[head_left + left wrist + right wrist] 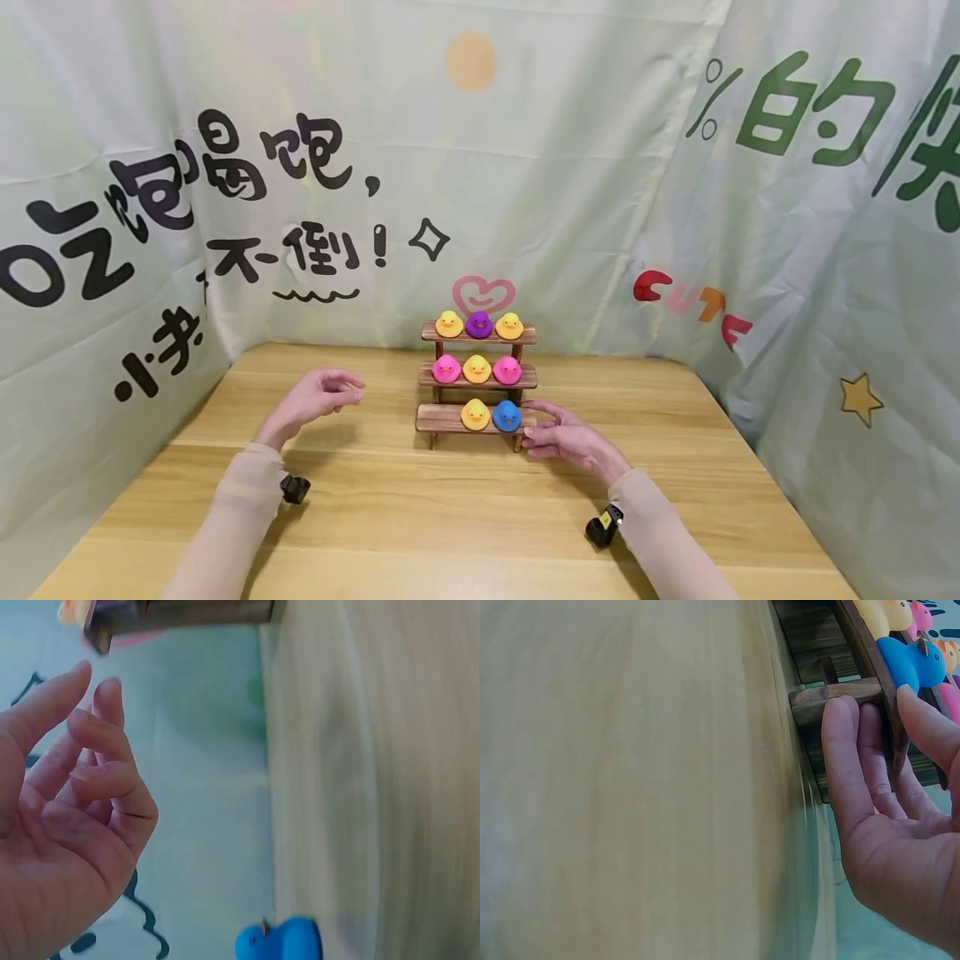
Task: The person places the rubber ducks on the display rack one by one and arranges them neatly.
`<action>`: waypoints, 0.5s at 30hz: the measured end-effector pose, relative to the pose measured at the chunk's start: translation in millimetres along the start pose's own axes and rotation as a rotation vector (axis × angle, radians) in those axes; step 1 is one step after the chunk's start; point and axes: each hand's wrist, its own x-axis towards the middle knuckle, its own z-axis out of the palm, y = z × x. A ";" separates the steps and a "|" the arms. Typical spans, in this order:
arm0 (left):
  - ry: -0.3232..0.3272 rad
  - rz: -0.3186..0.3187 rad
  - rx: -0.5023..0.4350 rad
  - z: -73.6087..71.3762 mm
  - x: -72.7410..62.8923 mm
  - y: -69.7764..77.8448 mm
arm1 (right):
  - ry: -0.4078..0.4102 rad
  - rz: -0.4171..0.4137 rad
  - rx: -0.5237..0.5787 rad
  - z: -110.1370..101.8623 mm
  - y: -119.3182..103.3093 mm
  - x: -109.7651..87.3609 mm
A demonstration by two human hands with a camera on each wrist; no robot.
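A three-tier wooden display stand (438, 419) holds small rubber ducks. My right hand (570, 442) grips the right end of its lowest tier, the thumb by the tier's edge near a blue duck (507, 416) and the fingers by the leg below. Left of that duck sits a yellow duck (476, 414). To the left of the stand, my left hand (318, 398) hovers over the table with loosely bent fingers and nothing in it. Another blue duck (281, 941) shows at the bottom edge of the left wrist view; in the head view it is hidden.
On the middle tier, a yellow duck (477, 369) sits between two pink ones. A purple duck (479, 324) stands between two yellow ones on top. The wooden table (450, 517) ends at a printed curtain (562, 208) behind and on both sides.
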 end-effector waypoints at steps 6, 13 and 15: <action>0.029 -0.001 0.017 -21.4 -5.5 -3.9 | 0.006 0.004 0.008 -0.8 -0.7 -0.5; 0.059 -0.053 0.064 -40.3 -15.0 -13.3 | 0.011 0.007 0.016 -0.5 -0.7 -1.1; 0.064 -0.070 0.062 -44.1 -16.9 -16.9 | 0.006 0.006 0.017 -0.7 0.2 -1.0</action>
